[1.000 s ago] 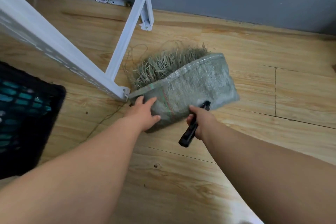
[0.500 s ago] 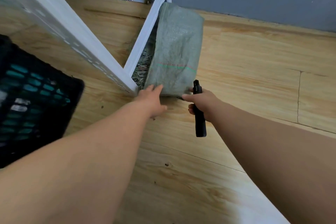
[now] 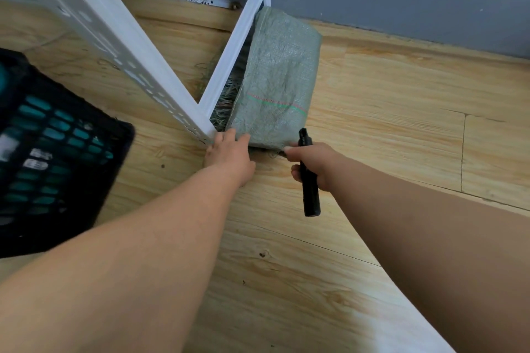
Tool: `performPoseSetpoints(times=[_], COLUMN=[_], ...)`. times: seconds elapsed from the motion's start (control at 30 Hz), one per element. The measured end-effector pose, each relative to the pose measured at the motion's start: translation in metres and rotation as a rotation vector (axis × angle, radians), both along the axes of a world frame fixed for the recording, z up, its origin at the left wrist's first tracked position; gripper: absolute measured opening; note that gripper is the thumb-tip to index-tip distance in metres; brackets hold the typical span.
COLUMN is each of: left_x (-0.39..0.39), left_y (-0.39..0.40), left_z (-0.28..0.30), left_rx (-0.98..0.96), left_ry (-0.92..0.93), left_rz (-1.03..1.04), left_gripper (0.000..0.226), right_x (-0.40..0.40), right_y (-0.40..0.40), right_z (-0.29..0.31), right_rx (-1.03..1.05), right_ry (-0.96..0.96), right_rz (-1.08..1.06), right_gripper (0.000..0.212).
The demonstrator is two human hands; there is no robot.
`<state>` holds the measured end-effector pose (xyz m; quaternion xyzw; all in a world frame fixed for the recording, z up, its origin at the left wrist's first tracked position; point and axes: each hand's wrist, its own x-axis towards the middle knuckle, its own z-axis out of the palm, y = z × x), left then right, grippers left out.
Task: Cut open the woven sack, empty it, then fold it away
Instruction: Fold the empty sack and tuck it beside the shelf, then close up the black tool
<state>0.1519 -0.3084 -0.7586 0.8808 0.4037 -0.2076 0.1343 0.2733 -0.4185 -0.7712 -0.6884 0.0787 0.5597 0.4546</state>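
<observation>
On the wooden floor [image 3: 372,112], against the white rack [image 3: 229,57], the green woven sack [image 3: 278,80] lay spilling dry fibres [image 3: 226,100]. The left hand [image 3: 229,155] rested flat-fingered on its near edge; the right hand [image 3: 312,165] gripped a black cutter [image 3: 308,178] and pinched the sack.

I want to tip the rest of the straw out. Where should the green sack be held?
Probably the near bottom edge of the green sack, both corners, from the person's side. Straw spills from its left side against the white frame, so lifting there should pour it out.
</observation>
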Motion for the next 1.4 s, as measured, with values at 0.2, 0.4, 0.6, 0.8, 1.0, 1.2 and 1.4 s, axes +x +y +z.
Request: performPoseSetpoints(times=[0.2, 0.4, 0.6, 0.8, 1.0, 1.2, 1.4], left_x=[-0.002, 0.012, 0.027, 0.006, -0.018, -0.030, -0.047], left_y=[-0.018, -0.054, -0.079, -0.099, -0.122, -0.141, -0.155], left_z=[0.000, 0.011, 0.023, 0.067, 0.156, 0.280, 0.396], left_rx=[-0.124, -0.799, -1.133, -1.035, -0.929, -1.027, -1.033], left_ry=[-0.301, -0.423, -0.369, -0.359, -0.426, -0.390, -0.385], left_rz=[0.055, 0.399, 0.631, 0.845, 0.862, 0.896, 0.876], left_gripper=[0.051, 0.039, 0.036, 0.029, 0.023, 0.025, 0.024], right_x=[0.000, 0.000, 0.005, -0.035, -0.071, -0.082, -0.094], right_y=[-0.015, -0.022, -0.034, -0.050, -0.067, -0.091, -0.108], right_z=[0.005, 0.019, 0.028, 0.066, 0.160, 0.284, 0.399], right_rx=[0.014, 0.140, 0.163, 0.052, -0.031, -0.058, -0.070], right_ry=[0.121, 0.100, 0.032, 0.136, 0.152, 0.168, 0.146], right_rz=[-0.186, -0.278, -0.267, -0.304, -0.324, -0.322, -0.257], right_gripper=[0.013, 0.028, 0.033, 0.025, 0.023, 0.022, 0.022])
